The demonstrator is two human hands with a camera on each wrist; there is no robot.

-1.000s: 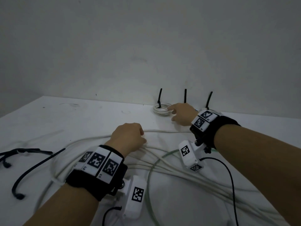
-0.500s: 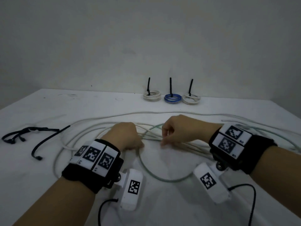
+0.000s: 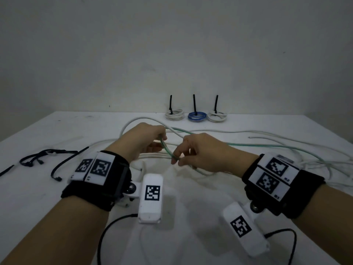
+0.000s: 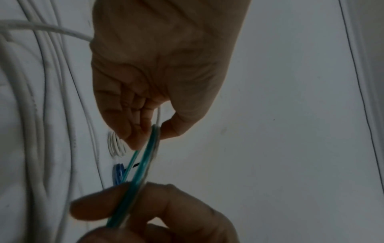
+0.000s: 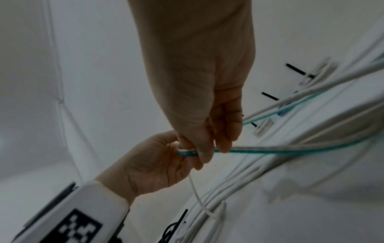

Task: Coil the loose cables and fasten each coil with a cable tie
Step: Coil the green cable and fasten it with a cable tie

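Observation:
A thin green cable (image 3: 168,151) is lifted above the white table (image 3: 57,188) between both hands. My left hand (image 3: 150,140) pinches it between thumb and fingertips (image 4: 158,131), with two strands side by side there. My right hand (image 3: 188,150) pinches the same green cable (image 5: 270,148) a short way along; from there it trails off to the right (image 3: 267,145). Loose white cables (image 3: 158,156) lie tangled under the hands. Three tied coils stand at the back: white (image 3: 174,114), blue (image 3: 197,116), white (image 3: 217,116).
Loose black cable ties (image 3: 44,156) lie at the left of the table, one more at the far left edge (image 3: 6,170). More white cable (image 3: 305,138) runs across the right side. A plain wall rises behind the coils.
Both hands have risen off the table with the green cable pinched between them; a second ago the right hand was at the tied coils at the back.

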